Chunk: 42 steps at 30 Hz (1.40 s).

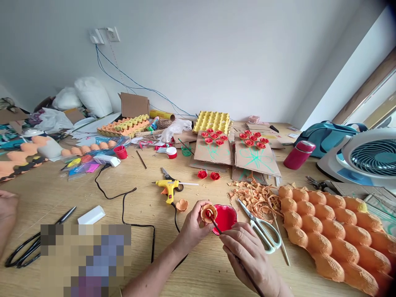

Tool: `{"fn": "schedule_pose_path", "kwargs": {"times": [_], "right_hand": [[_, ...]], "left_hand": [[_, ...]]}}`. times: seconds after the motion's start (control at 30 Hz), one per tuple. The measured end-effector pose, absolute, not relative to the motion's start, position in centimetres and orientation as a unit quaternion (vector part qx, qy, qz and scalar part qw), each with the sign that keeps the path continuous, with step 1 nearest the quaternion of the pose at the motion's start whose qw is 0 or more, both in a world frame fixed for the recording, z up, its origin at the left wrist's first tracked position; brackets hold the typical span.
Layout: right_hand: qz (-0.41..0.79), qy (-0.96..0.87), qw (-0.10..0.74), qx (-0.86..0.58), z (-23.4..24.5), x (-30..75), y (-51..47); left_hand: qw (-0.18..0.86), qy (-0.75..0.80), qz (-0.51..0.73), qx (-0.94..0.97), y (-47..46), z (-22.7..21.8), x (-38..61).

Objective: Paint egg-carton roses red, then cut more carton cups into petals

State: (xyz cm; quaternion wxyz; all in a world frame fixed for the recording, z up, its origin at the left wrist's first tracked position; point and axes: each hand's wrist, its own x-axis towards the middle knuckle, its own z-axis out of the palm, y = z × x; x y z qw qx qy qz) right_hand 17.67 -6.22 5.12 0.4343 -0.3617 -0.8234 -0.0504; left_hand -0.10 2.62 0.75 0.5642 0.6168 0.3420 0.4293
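My left hand (194, 222) pinches an orange egg-carton flower (205, 211) whose centre shows red paint. In my right hand (247, 251) is a dark-handled paintbrush (217, 227), its tip touching the flower's red middle. Just behind the hands lies a scalloped dish of red paint (227, 216), partly covered by them. An unpainted orange flower (182, 205) rests left of the flower I hold. Two red flowers (208, 175) sit farther back on the wooden table.
A yellow glue gun (168, 189) with a black cord lies left of centre. White-handled scissors (262, 231), carton scraps (252, 196) and an orange egg tray (328, 231) are at right. Cardboard sheets (213, 154) carry red flowers. Another person's hand (6, 214) shows at far left.
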Motion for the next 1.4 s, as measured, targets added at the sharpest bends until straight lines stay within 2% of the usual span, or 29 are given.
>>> {"fn": "schedule_pose_path", "kwargs": {"times": [0.2,0.47,0.83,1.13,1.4], "right_hand": [[-0.056,-0.816,0.447,-0.362,4.8,18.0,-6.3],[-0.059,-0.796,0.463,-0.385,5.5,17.3,-5.9],[0.005,-0.776,0.502,-0.381,3.8,17.6,-6.1],[-0.049,-0.815,0.447,-0.365,5.3,18.5,-6.2],[-0.048,-0.844,0.398,-0.356,4.9,18.5,-6.1]], "left_hand": [[0.585,0.33,0.438,0.598,2.9,-0.3,-0.1],[0.527,0.348,0.415,0.654,2.6,0.6,-0.2],[0.493,0.36,0.425,0.669,2.5,0.8,-0.1],[0.464,0.373,0.425,0.682,2.5,0.7,-0.2],[0.47,0.376,0.427,0.675,2.4,0.7,-0.1]]}}
